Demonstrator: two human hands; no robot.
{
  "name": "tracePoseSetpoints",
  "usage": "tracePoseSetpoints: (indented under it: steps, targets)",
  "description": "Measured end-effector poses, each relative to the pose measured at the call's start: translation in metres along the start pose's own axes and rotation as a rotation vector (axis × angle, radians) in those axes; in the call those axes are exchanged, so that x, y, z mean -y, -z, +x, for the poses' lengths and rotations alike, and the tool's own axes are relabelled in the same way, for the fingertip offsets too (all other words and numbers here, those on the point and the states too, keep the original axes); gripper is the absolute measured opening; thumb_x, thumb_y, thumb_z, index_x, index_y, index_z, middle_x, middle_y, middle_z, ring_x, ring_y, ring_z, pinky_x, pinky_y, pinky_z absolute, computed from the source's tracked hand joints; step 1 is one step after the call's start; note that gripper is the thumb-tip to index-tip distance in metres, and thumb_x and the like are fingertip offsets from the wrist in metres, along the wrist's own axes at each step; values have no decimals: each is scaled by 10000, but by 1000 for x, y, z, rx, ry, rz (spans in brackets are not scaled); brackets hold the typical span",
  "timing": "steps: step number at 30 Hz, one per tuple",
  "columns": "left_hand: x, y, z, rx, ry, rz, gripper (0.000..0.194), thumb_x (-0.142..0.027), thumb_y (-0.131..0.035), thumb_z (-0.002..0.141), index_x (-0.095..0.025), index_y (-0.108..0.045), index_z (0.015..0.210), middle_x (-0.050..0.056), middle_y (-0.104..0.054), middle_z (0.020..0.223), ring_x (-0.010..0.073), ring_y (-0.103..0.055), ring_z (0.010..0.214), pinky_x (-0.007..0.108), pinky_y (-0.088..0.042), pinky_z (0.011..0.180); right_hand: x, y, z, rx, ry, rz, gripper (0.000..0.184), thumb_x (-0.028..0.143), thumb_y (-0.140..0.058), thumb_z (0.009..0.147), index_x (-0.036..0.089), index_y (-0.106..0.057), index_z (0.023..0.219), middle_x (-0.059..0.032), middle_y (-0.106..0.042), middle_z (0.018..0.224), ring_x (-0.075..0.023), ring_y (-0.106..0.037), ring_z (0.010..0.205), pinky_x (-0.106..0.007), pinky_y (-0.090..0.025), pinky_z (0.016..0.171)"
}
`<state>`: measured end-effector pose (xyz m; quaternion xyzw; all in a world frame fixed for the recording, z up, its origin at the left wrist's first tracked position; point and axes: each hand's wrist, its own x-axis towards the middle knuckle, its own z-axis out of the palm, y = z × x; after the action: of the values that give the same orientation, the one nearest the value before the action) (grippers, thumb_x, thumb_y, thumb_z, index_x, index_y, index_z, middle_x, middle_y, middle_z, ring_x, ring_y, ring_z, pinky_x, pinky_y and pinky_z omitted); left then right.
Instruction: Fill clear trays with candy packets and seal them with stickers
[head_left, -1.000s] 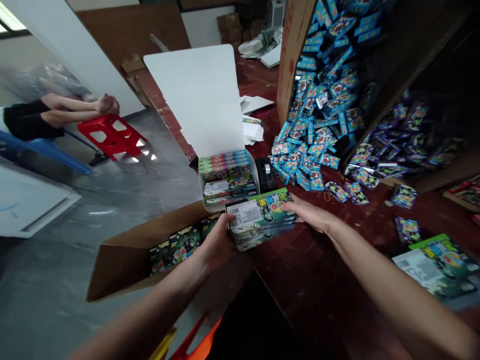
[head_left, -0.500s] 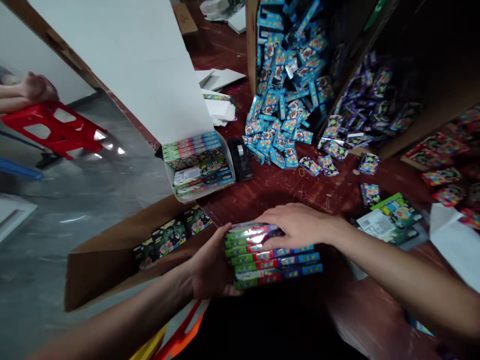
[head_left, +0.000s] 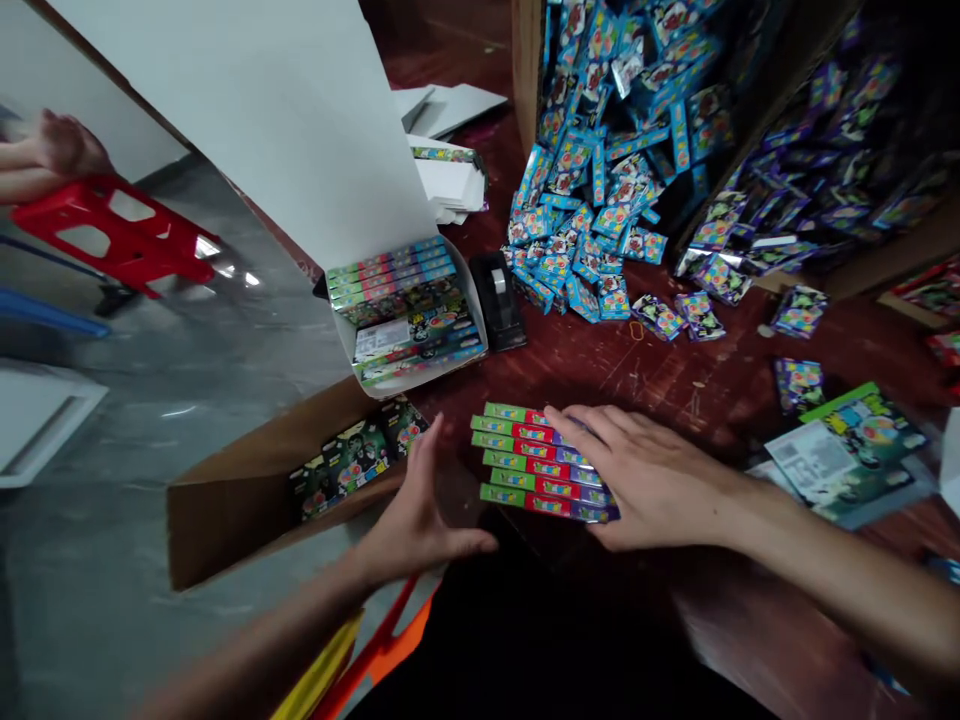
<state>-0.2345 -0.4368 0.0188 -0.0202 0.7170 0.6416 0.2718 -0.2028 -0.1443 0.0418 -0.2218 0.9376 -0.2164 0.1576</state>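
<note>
A stack of several flat card boxes (head_left: 536, 460) with green, red and purple edges stands on edge at the near side of the dark red table (head_left: 600, 370). My right hand (head_left: 652, 480) lies flat against the stack's right side, fingers spread. My left hand (head_left: 420, 505) is open just left of the stack, a small gap between them. Behind it stands a white display box (head_left: 409, 320) with a raised lid, filled with the same card boxes.
A brown carton (head_left: 247, 490) holding green packs sits left of the table edge. A black tape dispenser (head_left: 499, 300) stands by the display box. Heaps of blue packs (head_left: 592, 200) and purple packs (head_left: 787, 170) spill from big cartons. Another person's arm (head_left: 45, 160) rests above a red stool (head_left: 112, 230).
The stack went from held flat in both hands to standing on edge on the table. My left hand has let go and opened; my right hand still presses it.
</note>
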Motion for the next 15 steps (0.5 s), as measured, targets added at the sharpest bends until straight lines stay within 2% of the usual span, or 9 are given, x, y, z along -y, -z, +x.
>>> tracePoseSetpoints:
  steps: [2, 4, 6, 8, 10, 12, 13, 15]
  targets:
    - [0, 2, 20, 137, -287, 198, 1404, -236, -1007, 373, -242, -270, 1568, 160, -169, 1662, 416, -161, 1534, 519, -159, 1264, -5, 5, 3, 19, 42, 5, 1147, 423, -743, 653, 250, -161, 1627, -156, -443, 1540, -408, -477, 1328, -576, -401, 1101]
    - [-1, -2, 38, 294, -402, 265, 1342, -230, -973, 469, -237, -229, 1587, 164, -236, 1637, 405, -230, 1518, 516, -170, 1264, -13, 10, -1, 5, 64, 22, 1139, 496, -765, 674, 249, -185, 1623, -148, -432, 1554, -407, -440, 1373, -590, -321, 1163]
    - [-2, -9, 50, 363, -389, 242, 1274, -210, -929, 539, -230, -214, 1594, 164, -354, 1569, 393, -352, 1462, 527, -205, 1256, -21, 8, -15, -77, 39, 74, 1108, 651, -717, 736, 285, -165, 1624, -112, -328, 1632, -410, -309, 1477, -620, -153, 1230]
    - [0, -16, 55, 352, -326, 182, 1279, -176, -917, 527, -219, -214, 1594, 160, -396, 1530, 391, -393, 1430, 536, -201, 1258, -24, -3, -34, -251, -69, 236, 989, 797, -454, 859, 322, -55, 1629, -46, -136, 1705, -369, -118, 1557, -611, -51, 1253]
    - [3, -19, 57, 364, -292, 118, 1353, -139, -928, 481, -222, -174, 1602, 157, -394, 1529, 391, -389, 1430, 526, -203, 1261, -20, -21, -51, -438, -215, 475, 857, 796, -79, 913, 335, 93, 1615, 19, 27, 1717, -292, -16, 1575, -560, -113, 1268]
    - [6, -20, 59, 434, -321, 101, 1402, -126, -922, 509, -250, -69, 1616, 149, -375, 1545, 373, -384, 1439, 502, -242, 1254, -13, -38, -60, -521, -330, 662, 823, 730, 167, 873, 335, 179, 1595, 61, 104, 1706, -239, -8, 1574, -510, -204, 1264]
    - [8, -20, 60, 468, -353, 114, 1405, -132, -914, 544, -266, -16, 1616, 144, -354, 1559, 362, -380, 1445, 487, -261, 1248, -10, -43, -62, -512, -358, 692, 823, 724, 188, 865, 339, 188, 1592, 72, 126, 1701, -235, -8, 1572, -504, -218, 1261]
    - [12, -22, 62, 481, -401, 157, 1387, -155, -898, 607, -280, 49, 1612, 140, -312, 1580, 348, -377, 1452, 465, -275, 1244, -3, -44, -59, -444, -358, 582, 848, 779, 30, 897, 323, 187, 1594, 54, 170, 1692, -271, 33, 1569, -540, -174, 1264]
